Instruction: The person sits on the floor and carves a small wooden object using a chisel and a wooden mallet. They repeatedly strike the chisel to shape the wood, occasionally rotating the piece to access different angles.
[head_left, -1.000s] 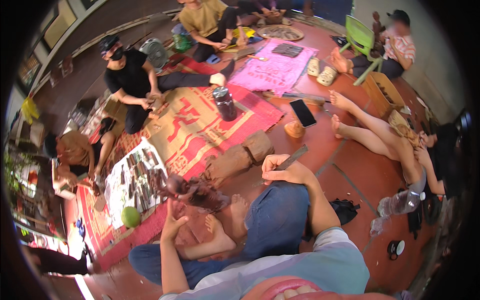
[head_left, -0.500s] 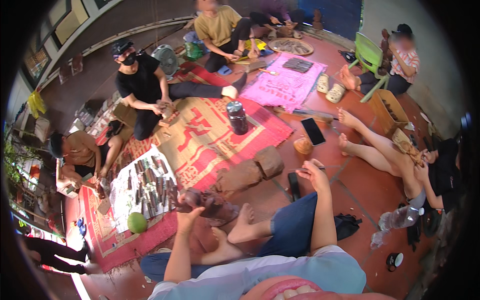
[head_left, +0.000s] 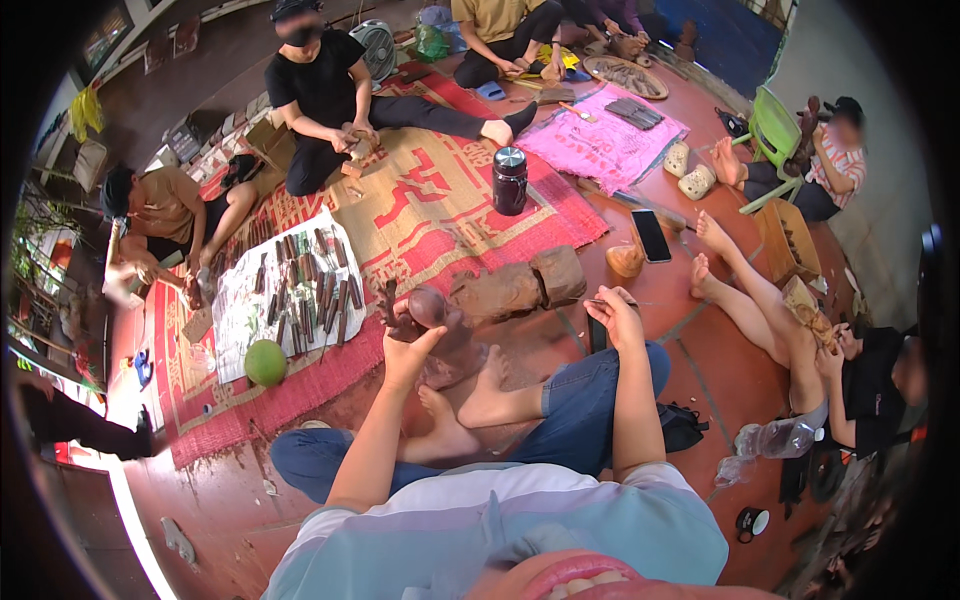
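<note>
The person sits cross-legged on the red floor, bare feet tucked in front. The left hand reaches forward and its grip closes around the lower part of a dark brown wooden carving, a rounded figure that stands upright just beyond the feet, at the edge of the patterned mat. The right hand hovers over the right knee, its grip pinching a thin carving tool that points left; the tool is too small to tell its tip.

Just behind the carving lie two rough wood blocks, touching each other. To the left, a white cloth carries rows of chisels, and a green round fruit sits at its near corner. A dark lidded flask stands upright on the mat further back. A phone lies flat on the floor near a small wooden piece. A pink cloth with tools lies beyond it.

Other people sit around the mat: one in a black shirt working on something in both hands, one in a tan shirt at the left, and one with bare legs stretched out at the right.
</note>
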